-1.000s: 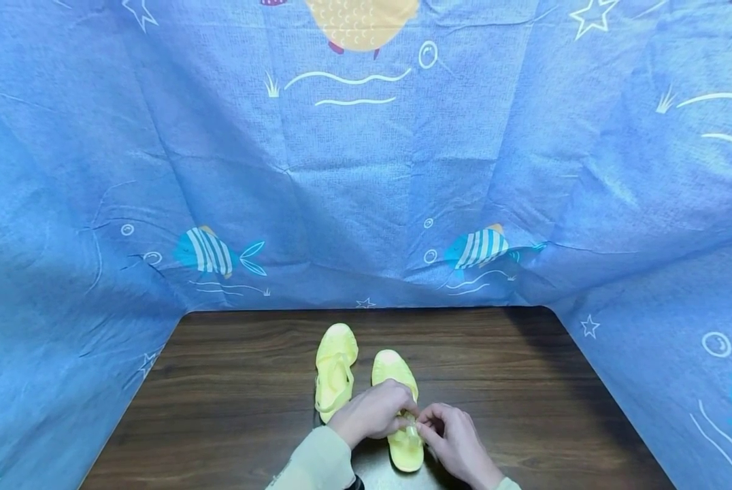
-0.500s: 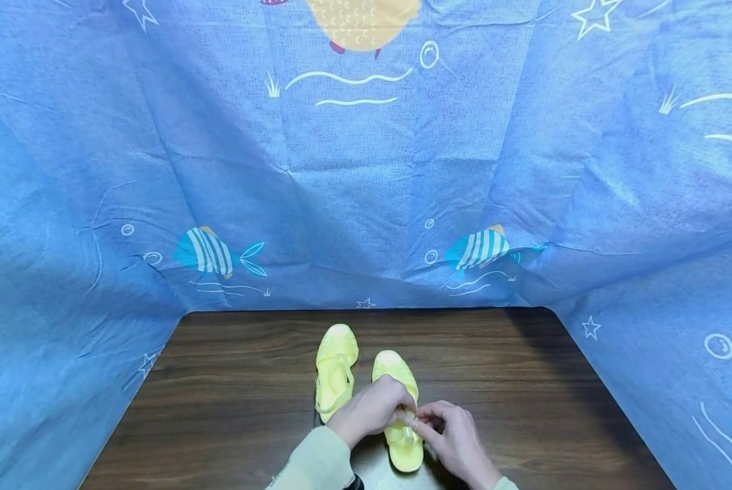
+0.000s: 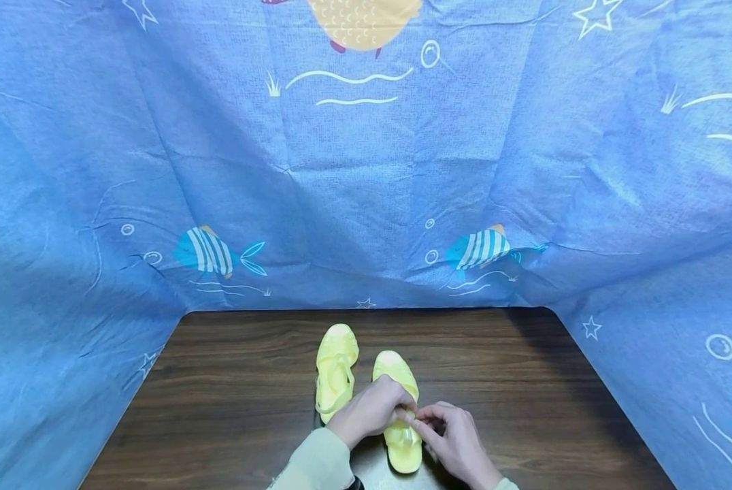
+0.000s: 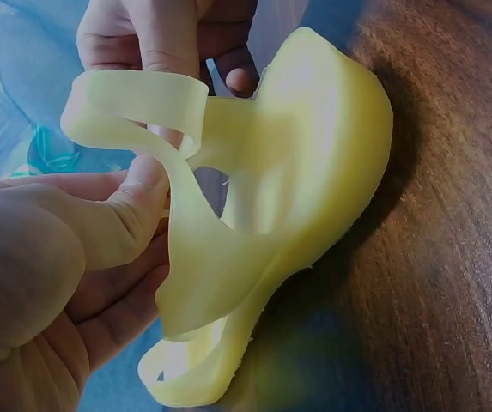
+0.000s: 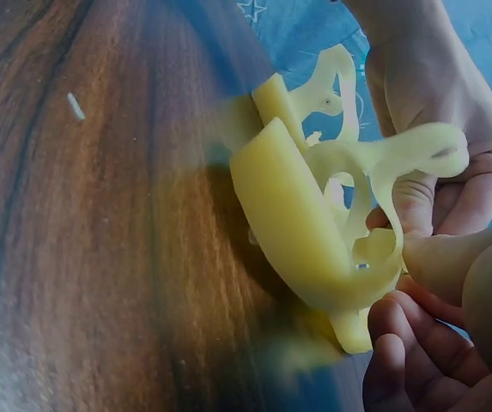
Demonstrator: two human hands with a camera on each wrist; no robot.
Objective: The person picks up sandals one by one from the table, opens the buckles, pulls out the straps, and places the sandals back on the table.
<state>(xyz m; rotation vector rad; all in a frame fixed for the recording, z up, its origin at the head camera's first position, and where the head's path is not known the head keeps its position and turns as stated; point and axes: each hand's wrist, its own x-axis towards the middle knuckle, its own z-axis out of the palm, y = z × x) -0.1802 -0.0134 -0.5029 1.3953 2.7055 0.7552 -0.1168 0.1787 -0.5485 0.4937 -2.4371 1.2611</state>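
Observation:
A pale yellow jelly sandal rests on the dark wooden table, its toe pointing away from me. Across its middle, my left hand pinches the sandal's strap between thumb and fingers. From the right side my right hand pinches the same strap, thumb against forefinger, its fingertips meeting those of the left. The strap's free loop stands up over the thumbs in the right wrist view. Fingers hide the exact spot where the strap is gripped.
A matching yellow sandal lies just left, close to the left forearm. The wood-grain table spreads around both sandals. A blue cloth with fish and star prints hangs behind and along both sides.
My right thumb has shifted slightly left, closer to the left fingers. The strap piece that stuck out between the hands has dropped toward the heel. Left hand and the other sandal stay put.

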